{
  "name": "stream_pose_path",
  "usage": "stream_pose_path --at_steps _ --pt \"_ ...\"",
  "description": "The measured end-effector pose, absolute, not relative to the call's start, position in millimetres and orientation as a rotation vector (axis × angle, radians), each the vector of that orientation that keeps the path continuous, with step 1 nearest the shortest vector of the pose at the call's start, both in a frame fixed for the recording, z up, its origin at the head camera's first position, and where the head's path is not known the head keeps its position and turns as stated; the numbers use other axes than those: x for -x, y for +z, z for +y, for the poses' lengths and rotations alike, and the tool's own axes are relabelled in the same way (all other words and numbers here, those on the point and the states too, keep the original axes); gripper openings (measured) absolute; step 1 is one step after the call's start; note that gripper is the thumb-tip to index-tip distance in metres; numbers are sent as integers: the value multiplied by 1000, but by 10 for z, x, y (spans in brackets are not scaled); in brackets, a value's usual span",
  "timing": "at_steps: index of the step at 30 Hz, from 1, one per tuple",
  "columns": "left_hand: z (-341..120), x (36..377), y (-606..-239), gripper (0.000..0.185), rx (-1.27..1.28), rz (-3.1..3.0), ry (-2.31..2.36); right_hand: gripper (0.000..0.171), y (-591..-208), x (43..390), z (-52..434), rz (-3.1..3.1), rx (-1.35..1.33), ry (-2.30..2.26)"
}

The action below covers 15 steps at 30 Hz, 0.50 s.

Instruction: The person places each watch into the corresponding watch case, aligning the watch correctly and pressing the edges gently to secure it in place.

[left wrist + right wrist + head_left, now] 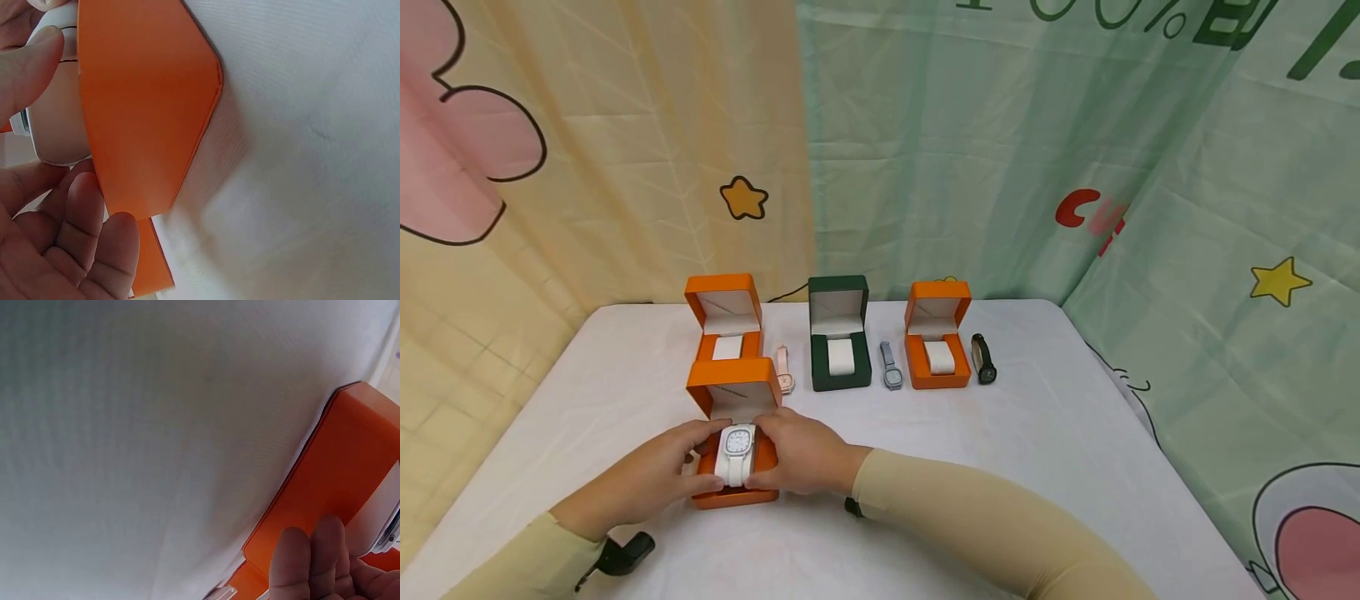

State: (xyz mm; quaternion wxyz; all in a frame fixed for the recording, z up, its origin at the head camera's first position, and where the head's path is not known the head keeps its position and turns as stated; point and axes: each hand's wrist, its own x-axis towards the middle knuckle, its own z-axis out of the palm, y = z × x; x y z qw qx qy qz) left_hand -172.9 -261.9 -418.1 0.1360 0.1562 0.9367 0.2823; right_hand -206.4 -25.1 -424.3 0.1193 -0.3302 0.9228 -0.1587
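Observation:
A white wristwatch (739,442) with a squarish face is wrapped round a pale cushion (59,119) in the front orange watch box (736,499). The box stands with its lid raised, at the front left of the table. From the left side, my left hand (658,473) pinches the watch on its cushion, thumb at the strap's near end and fingers near the lid. My right hand (808,452) holds it the same way from the right. In the left wrist view, the left thumb (31,65) presses on the white strap, and the cushion sits partly above the box wall.
Behind stand another orange box (708,346), a green box (841,383) and a third orange box (938,382), all lid up with a white cushion inside. Between and beside them lie a pink watch (785,381), a grey-blue watch (891,371) and a black watch (984,367).

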Motion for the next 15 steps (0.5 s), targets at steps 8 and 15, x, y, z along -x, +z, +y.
stream_pose_path --at_steps 8,15 --pt "-2621 1733 -4204 82 -481 2726 796 70 -4266 2064 -252 2705 977 -433" --pt "-2606 1723 -4213 79 -505 2748 757 72 -4273 2067 -271 2706 944 -412"
